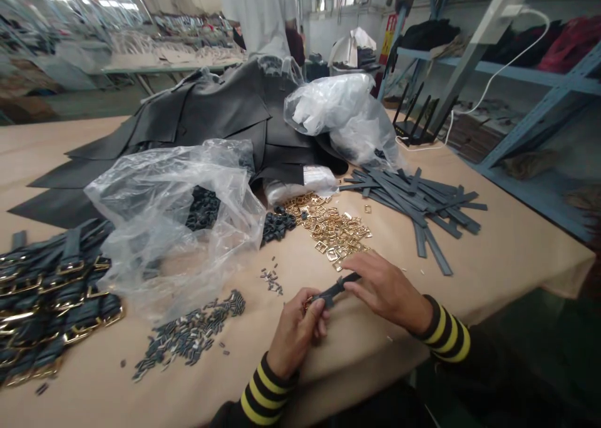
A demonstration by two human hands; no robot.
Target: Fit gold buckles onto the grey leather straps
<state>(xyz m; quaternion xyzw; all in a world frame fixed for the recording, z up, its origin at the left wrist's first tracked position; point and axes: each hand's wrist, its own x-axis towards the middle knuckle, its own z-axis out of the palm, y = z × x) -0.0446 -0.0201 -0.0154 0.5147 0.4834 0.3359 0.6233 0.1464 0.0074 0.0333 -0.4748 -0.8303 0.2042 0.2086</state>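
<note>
Near the table's front edge my left hand (300,325) pinches one end of a dark strap (335,288), with a bit of gold metal showing at its fingers. The strap slants up to the right, where my right hand (387,287) has its fingers closed round the other end. Just beyond the hands lies a heap of gold buckles (335,228). Small dark loops (278,223) sit left of the buckles. A pile of small metal clips (192,331) is spread to the left of my left hand.
Loose dark straps (408,193) lie at the right, finished buckled straps (61,290) at the far left. A clear plastic bag (173,190), dark sheets (211,109) and another bag (342,106) stand behind. A black router (416,127) is at the back right.
</note>
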